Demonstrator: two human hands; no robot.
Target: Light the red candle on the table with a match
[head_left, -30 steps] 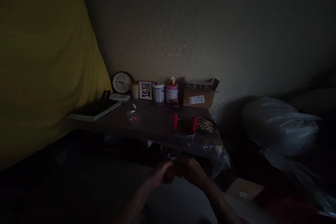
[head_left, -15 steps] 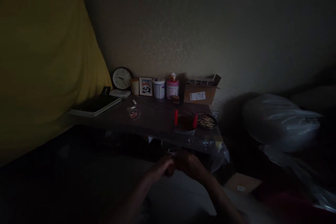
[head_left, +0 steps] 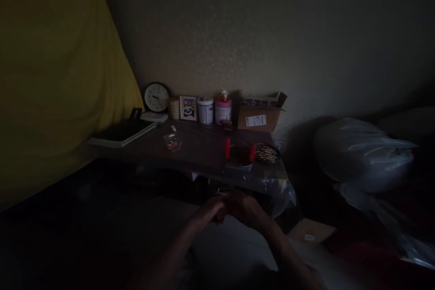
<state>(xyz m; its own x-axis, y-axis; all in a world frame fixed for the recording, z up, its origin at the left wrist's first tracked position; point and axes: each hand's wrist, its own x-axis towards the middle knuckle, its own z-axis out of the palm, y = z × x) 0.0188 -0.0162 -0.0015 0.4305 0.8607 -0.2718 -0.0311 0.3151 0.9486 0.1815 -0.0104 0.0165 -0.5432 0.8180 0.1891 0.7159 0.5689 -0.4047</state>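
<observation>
In dim light my left hand (head_left: 212, 207) and my right hand (head_left: 244, 208) meet in front of the table's near edge. Both hands have curled fingers, closed on something small that I cannot make out; a dark reddish patch shows beneath them. Beyond them on the table (head_left: 200, 145) two red candles (head_left: 227, 148) stand upright at either side of a dark round dish (head_left: 239, 156). Right of these lies a plate of matchsticks (head_left: 267, 153). A small clear packet with something pink in it (head_left: 171, 143) rests further left.
Along the wall stand a clock (head_left: 157, 97), a framed panda picture (head_left: 188, 108), two canisters (head_left: 205, 111), a lucky cat figure (head_left: 223, 94) and an open cardboard box (head_left: 256, 118). A thick book (head_left: 122, 135) lies left. At right is a large plastic bag (head_left: 363, 154).
The table and its things sit slightly higher in the picture. My hands stay together in nearly the same place, with only a slight shift of the fingers.
</observation>
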